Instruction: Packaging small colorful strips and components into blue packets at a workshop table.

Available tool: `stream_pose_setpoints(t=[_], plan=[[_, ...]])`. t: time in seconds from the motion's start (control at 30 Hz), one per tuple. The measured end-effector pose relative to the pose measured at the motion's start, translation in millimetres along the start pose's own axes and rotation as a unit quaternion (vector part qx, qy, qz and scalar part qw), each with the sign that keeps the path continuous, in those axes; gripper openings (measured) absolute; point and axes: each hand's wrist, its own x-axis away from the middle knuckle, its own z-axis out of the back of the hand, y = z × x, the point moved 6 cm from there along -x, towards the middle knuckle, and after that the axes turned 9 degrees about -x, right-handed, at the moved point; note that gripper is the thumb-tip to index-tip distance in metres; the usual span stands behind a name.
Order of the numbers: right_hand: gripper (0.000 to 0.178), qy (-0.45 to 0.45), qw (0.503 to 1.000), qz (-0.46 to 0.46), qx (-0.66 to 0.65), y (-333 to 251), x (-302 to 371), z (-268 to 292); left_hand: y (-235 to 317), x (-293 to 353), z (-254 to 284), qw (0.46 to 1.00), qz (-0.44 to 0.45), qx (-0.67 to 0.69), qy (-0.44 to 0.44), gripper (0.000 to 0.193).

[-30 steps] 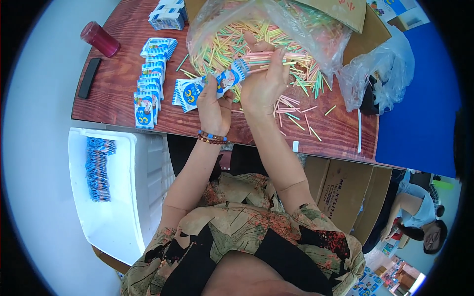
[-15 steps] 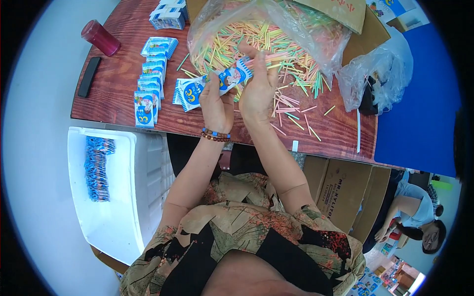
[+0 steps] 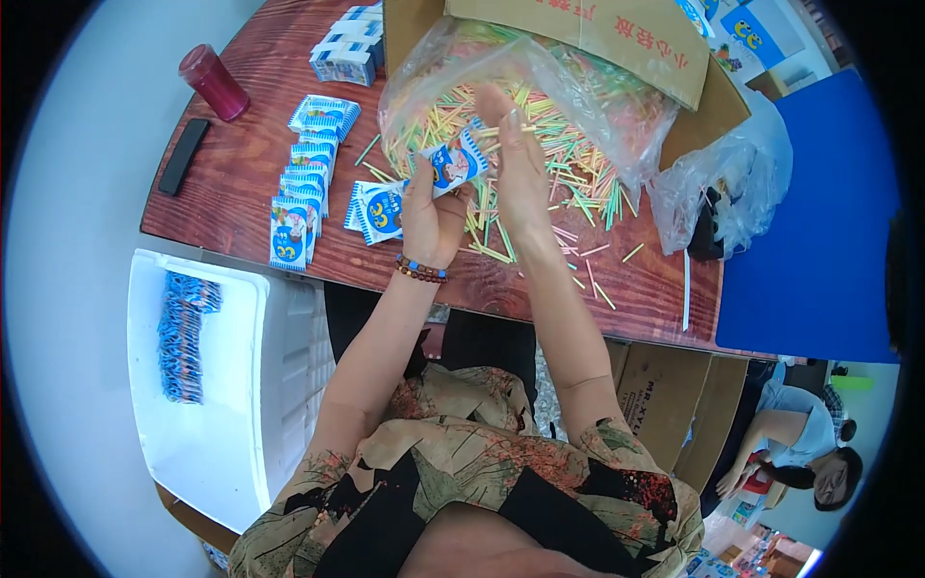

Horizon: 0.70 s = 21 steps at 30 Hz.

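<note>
My left hand [image 3: 434,217], wearing beaded bracelets, grips a blue-and-white packet [image 3: 453,166] between thumb and fingers, tilted up to the right. My right hand [image 3: 517,178] is at the packet's upper right end, its fingers closed round a few thin pastel sticks [image 3: 490,134], mostly hidden. More blue-and-white packets [image 3: 383,210] lie on the table just left of my left hand. Beyond both hands, a heap of pink, yellow and green sticks [image 3: 583,159] spills out of a clear plastic bag [image 3: 414,82].
An overlapping row of packets [image 3: 306,183] lies left, near a black bar-shaped object [image 3: 184,157] and a red jar [image 3: 214,83]. A cardboard box [image 3: 718,111] stands behind the bag. A white bin [image 3: 231,385] holding packets is lower left. Another person [image 3: 785,433] is at the right.
The view has shifted, so the table sits slightly lower. My right hand's fingers have moved at the packet's end; the sticks there show less. My left hand keeps its hold.
</note>
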Motion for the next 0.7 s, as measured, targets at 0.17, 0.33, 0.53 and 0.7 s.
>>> stream_pose_setpoints(t=[0.17, 0.33, 0.53, 0.7], plan=[[0.055, -0.046, 0.999, 0.024, -0.015, -7, -8, -5, -7, 1, -2, 0.996, 0.052, 0.078, -0.008, 0.031], [0.044, 0.023, 0.961, 0.133, -0.239, -44, -19, 20, -14, -1, 8, 0.984, 0.079, 0.154, -0.044, 0.034], [0.032, 0.023, 0.995, -0.072, 0.067, -4, 6, 22, -2, -3, -5, 0.989, 0.07, 0.131, -0.013, 0.036], [0.024, -0.04, 0.97, -0.082, 0.227, -4, 7, -14, 14, 5, -3, 0.997, 0.034, 0.061, 0.021, 0.028]])
